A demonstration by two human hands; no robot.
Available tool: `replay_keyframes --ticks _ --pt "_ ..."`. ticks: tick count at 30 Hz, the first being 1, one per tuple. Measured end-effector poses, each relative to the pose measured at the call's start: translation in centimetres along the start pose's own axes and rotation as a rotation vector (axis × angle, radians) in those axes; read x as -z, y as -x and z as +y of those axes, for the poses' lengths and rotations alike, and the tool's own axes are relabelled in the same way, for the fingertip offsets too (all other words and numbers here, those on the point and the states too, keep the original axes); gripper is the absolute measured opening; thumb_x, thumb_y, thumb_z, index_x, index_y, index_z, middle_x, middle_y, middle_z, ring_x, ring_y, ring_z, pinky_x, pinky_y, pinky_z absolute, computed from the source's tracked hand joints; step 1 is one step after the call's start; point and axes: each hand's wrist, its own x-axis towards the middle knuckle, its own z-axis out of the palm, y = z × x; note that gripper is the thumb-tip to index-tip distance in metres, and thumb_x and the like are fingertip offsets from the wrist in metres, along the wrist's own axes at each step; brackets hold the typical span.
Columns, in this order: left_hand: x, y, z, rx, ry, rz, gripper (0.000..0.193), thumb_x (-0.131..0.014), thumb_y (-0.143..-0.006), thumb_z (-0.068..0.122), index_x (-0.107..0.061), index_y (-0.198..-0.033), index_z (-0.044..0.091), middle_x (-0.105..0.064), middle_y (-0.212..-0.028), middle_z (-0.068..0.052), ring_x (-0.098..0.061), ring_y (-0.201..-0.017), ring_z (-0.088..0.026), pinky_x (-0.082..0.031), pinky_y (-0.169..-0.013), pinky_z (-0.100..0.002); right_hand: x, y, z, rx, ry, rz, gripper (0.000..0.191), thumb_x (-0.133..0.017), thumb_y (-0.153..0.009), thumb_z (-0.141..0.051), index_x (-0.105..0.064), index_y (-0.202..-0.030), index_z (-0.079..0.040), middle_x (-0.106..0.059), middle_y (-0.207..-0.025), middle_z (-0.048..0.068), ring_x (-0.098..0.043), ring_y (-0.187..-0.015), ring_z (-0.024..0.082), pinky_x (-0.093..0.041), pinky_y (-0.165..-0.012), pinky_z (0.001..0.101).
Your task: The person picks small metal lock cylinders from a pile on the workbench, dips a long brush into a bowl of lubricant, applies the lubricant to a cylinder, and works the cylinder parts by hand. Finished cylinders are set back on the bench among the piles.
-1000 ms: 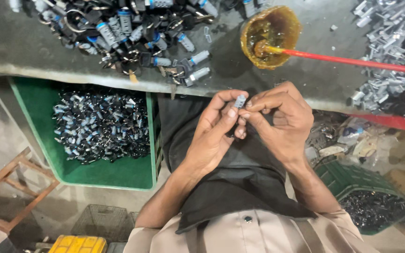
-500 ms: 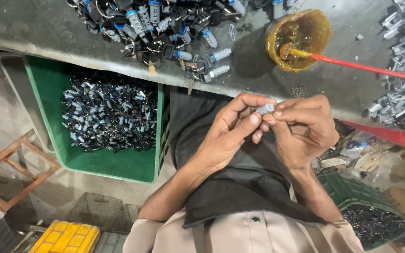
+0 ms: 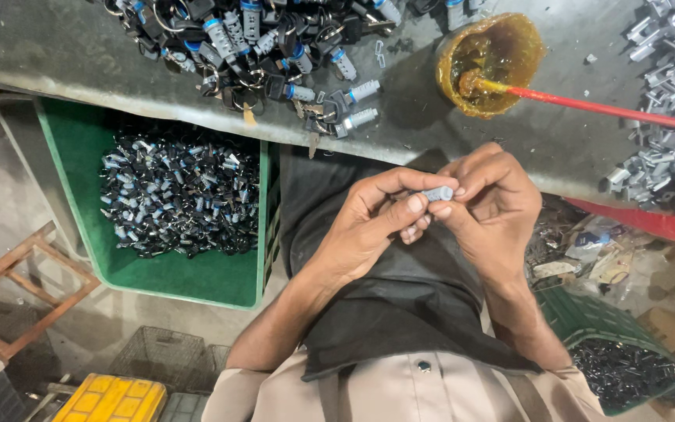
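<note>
Small silvery metal cylinder (image 3: 437, 193), pinched between both sets of fingertips just below the bench edge (image 3: 400, 152). Probably light, rigid, smooth enough to slip; best gripped across the barrel. Left hand (image 3: 369, 227) closed on one end, thumb on top; right hand (image 3: 490, 207) curled round the other. Beyond the edge, amber grease pot (image 3: 492, 62); left of it, heaped keyed locks (image 3: 259, 47). Below, green crate (image 3: 173, 211).

two hands work below the bench edge (image 3: 197, 98): one left hand (image 3: 369, 227) and one right hand (image 3: 490, 203), with one small silver cylinder (image 3: 437, 193) between them. above them on the bench stands one amber bowl (image 3: 494, 62) holding one red stick (image 3: 611, 109). two green crates show below the bench, one (image 3: 158, 270) left of the hands, one (image 3: 587, 328) right; the small parts are too many to count.
</note>
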Motion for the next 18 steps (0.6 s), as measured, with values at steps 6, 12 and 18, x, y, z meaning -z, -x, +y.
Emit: replay_keyframes --ticks 6,12,18 --pt "-0.1 0.0 -0.2 -0.078 -0.132 0.049 0.033 -0.066 -0.109 0.020 -0.065 -0.135 -0.001 -0.067 -0.111 -0.002 -0.056 -0.092 -0.006 -0.046 -0.077 -0.022 -0.6 0.1 -0.4 -0.091 0.057 0.093 0.018 -0.082 -0.094 0.004 -0.065 -0.097 -0.001 -0.060 -0.101 0.006 -0.063 -0.091 0.012 -0.054 -0.083 0.0246" --pt "-0.7 -0.1 -0.6 -0.094 -0.114 0.090 0.032 -0.063 -0.109 0.021 -0.063 -0.134 0.001 -0.067 -0.119 -0.003 -0.058 -0.096 -0.005 -0.047 -0.079 -0.023 -1.4 0.1 -1.5 0.162 0.539 0.132 0.022 -0.089 -0.089 -0.004 -0.067 -0.096 -0.003 -0.065 -0.096 0.008 -0.069 -0.089 0.016 -0.056 -0.079 0.0253" --pt "-0.6 0.0 -0.8 -0.091 -0.106 0.074 0.029 -0.063 -0.110 0.022 -0.064 -0.131 0.002 -0.068 -0.123 -0.005 -0.055 -0.092 -0.006 -0.047 -0.079 -0.024 -1.6 -0.2 -2.5 0.219 0.632 0.121 0.025 -0.091 -0.087 -0.009 -0.068 -0.093 -0.004 -0.066 -0.094 0.009 -0.073 -0.087 0.020 -0.059 -0.076 0.0273"
